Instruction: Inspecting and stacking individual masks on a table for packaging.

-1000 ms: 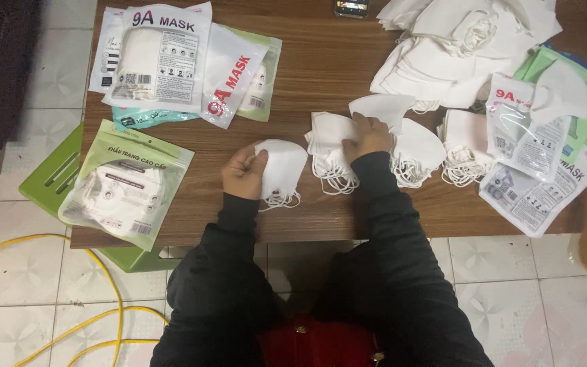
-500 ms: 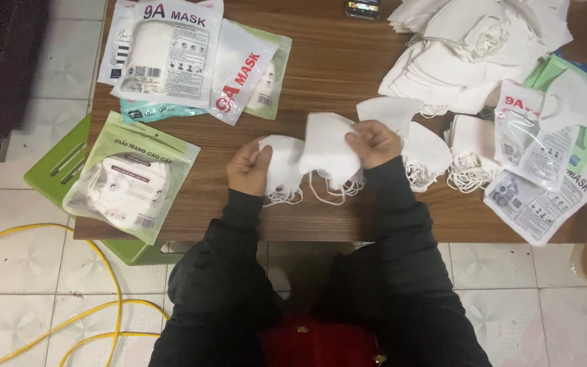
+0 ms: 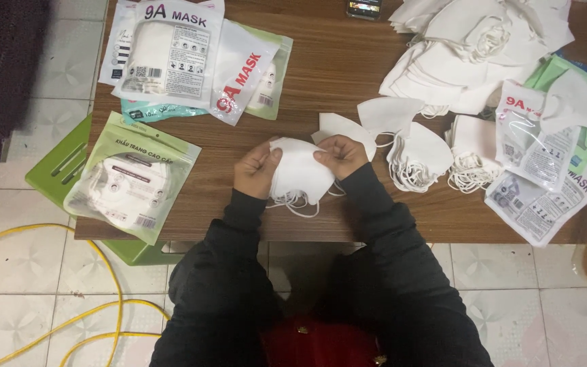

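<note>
Both hands pinch one small stack of white face masks (image 3: 300, 173), held just above the near edge of the wooden table (image 3: 348, 75). The left hand (image 3: 256, 170) grips the stack's left edge, thumb on top and fingers curled underneath, pressed tight on it. The right hand (image 3: 341, 155) pinches the upper right edge between thumb and forefinger, the other fingers folded in. How many masks are in the stack I cannot tell; their elastic loops dangle below it.

Just right of the right hand lie loose white masks: one flat mask (image 3: 348, 128) touching the hand, another folded one (image 3: 390, 114) beyond it, then two short piles with tangled loops, one (image 3: 419, 156) near and one (image 3: 471, 153) farther right. A large heap of masks (image 3: 477, 47) fills the far right corner.

Packets, counted: about four printed mask packets (image 3: 171, 54) overlap at the far left (the lower ones mostly covered), and one green-edged filled packet (image 3: 130, 178) lies alone at the near left, overhanging the table edge. At the right, about three clear packets (image 3: 531, 146) lie on green ones, with a single mask (image 3: 568, 102) on top.

A dark phone (image 3: 365, 8) sits at the far edge. Below the table, a green stool (image 3: 62, 173) and a yellow cable (image 3: 49, 272) are on the tiled floor.
</note>
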